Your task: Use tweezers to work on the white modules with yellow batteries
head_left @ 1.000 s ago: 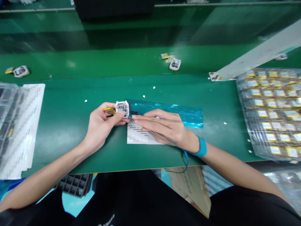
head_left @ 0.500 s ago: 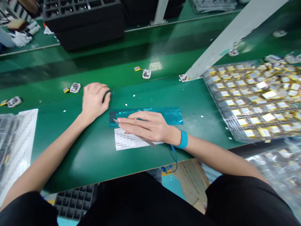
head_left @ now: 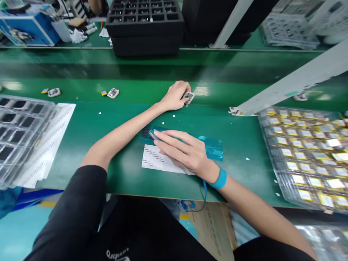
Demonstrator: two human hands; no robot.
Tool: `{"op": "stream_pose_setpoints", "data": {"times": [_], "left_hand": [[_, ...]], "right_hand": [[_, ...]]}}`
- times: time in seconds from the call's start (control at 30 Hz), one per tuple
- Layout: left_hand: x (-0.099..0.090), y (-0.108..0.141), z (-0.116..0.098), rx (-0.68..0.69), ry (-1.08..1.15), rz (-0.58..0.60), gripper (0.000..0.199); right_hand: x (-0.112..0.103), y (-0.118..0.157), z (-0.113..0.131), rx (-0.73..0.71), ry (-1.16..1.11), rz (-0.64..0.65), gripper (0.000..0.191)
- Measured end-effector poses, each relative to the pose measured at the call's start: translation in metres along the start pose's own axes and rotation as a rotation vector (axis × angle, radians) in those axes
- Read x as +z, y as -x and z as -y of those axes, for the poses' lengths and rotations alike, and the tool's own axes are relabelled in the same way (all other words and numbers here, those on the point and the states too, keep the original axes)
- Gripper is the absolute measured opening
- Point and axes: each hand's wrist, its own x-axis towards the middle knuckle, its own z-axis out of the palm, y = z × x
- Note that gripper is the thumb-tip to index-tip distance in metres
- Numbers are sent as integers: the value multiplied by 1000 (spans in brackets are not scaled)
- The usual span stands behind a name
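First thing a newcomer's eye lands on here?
Likely the left hand stretched far across the green bench, fingers on a small white part by the far strip. Next, the right hand flat on a shiny blue film and a white label sheet. At right, clear trays of yellow-labelled parts.

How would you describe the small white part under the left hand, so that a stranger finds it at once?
Find the shiny green conveyor belt beyond the workbench. Three small white parts lie along it; this small white part is the rightmost, and the only one touched by the left hand.
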Motion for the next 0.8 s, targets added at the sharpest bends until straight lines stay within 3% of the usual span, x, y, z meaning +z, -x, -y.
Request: {"op": "stream_pose_setpoints", "data": {"times": [0.1,0.17,0.27,0.4,0.5,0.63,0.8], "left_hand": [[-24,41,-19,-57,264,-181,13],[-41,79,-41,-226,570,-290,8],[-62,139,-78,-484,778,-256,23],[-72,193,-107,-549,884,-185,26],[-70,209,-114,-596,895,-184,30],[-67,217,-119,-648,882,-205,28],[-65,225,-125,-606,782,-240,18]], "right_hand": [[2,1,1,74,-68,-80,34],[2,2,3,149,-104,-141,39],[2,2,7,255,-121,-173,43],[4,5,11,335,-26,-95,28],[8,6,11,362,32,-6,19],[9,5,10,371,-31,7,8],[4,7,13,344,-76,56,23]]}}
